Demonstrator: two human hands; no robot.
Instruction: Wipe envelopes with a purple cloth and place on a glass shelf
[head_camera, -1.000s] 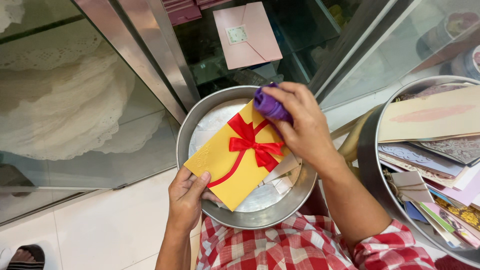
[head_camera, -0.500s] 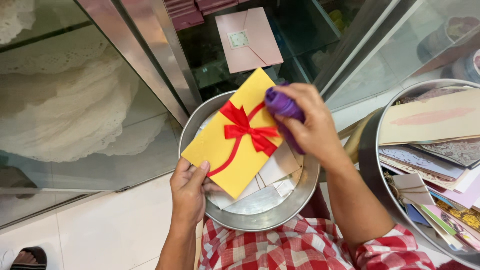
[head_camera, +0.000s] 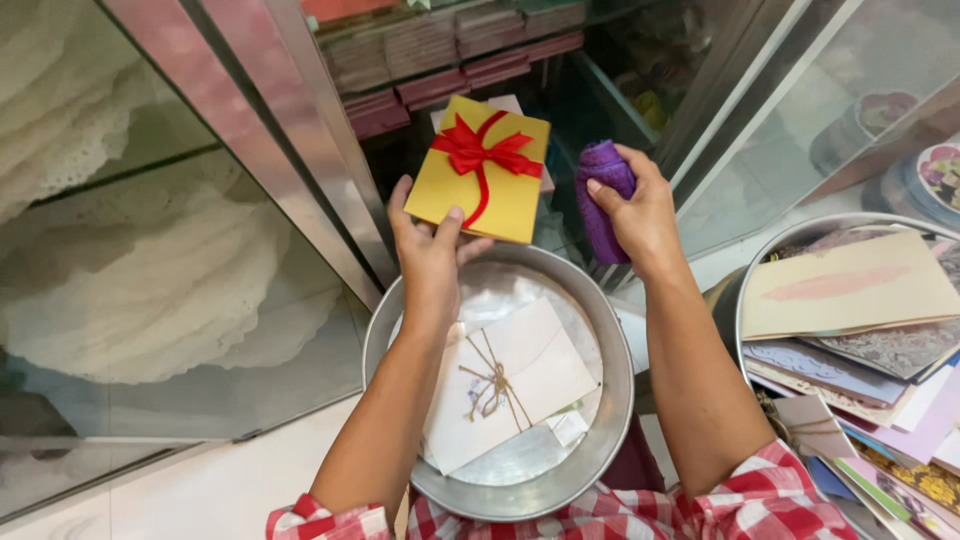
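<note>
Left hand (head_camera: 432, 262) grips yellow card (head_camera: 480, 170) raised above basin (head_camera: 620, 400); right hand (head_camera: 640, 215) clenches purple cloth (head_camera: 600, 190); wiping step underway.

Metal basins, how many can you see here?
2. One round metal basin sits on the person's lap under both arms, holding a white envelope. A second basin is at the right edge, full of cards and partly cut off. Others may be out of view.
</note>
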